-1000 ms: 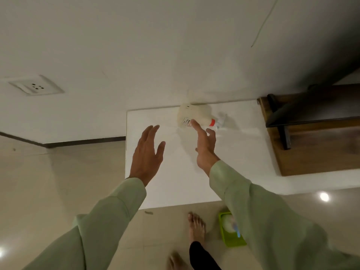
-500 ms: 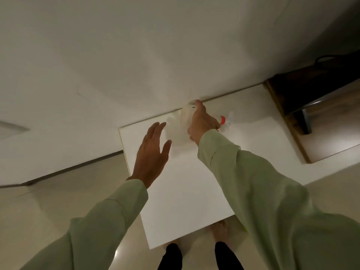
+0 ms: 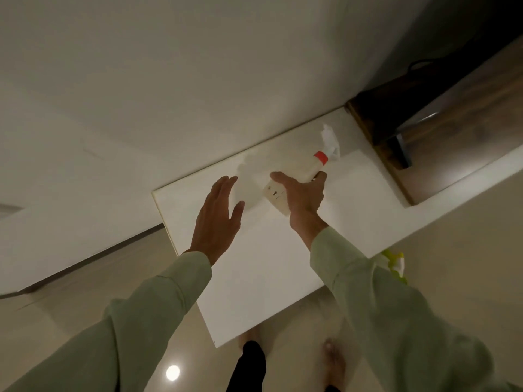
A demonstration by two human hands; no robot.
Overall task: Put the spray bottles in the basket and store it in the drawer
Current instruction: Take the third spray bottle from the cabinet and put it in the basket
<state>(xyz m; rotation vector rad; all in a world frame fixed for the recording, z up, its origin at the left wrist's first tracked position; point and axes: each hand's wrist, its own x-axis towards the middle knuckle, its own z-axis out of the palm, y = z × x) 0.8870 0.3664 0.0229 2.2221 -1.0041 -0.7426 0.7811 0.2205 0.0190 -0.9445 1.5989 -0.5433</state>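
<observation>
Nearest the camera: two bare feet [image 3: 334, 360] on the glossy beige tiled floor [image 3: 70, 321], with a dark trouser leg [image 3: 249, 363] between them. A round light reflection [image 3: 172, 372] shows on the tiles at lower left.

Both arms extend forward in pale green long sleeves [image 3: 147, 315]. They reach over a flat white counter [image 3: 254, 278] whose near corner overhangs the feet.

Behind the right sleeve, below the counter edge, a patch of bright green with a white piece [image 3: 394, 264] shows; mostly hidden, cannot identify it with certainty.

Left hand [image 3: 218, 222]: hovers over the counter, palm down, fingers [image 3: 223, 188] straight and held together, thumb apart. Open, holding nothing, not touching the bottle.

Right hand [image 3: 304, 199]: wrapped around the body of a translucent white plastic spray bottle with a red collar and white trigger head [image 3: 302, 171]. Thumb lies across the near side, index finger on the far side near the neck; grip closed on the bottle. Bottle is tilted, nozzle pointing away and to the right, base toward the left hand. It is over the far part of the counter, close to the wall; cannot tell whether the base touches the surface.

Farther right: a dark brown wooden surface [image 3: 452, 154] adjoining the counter, carrying a dark object [image 3: 402, 151], blurred.

Farthest: plain off-white wall [image 3: 198, 80].
</observation>
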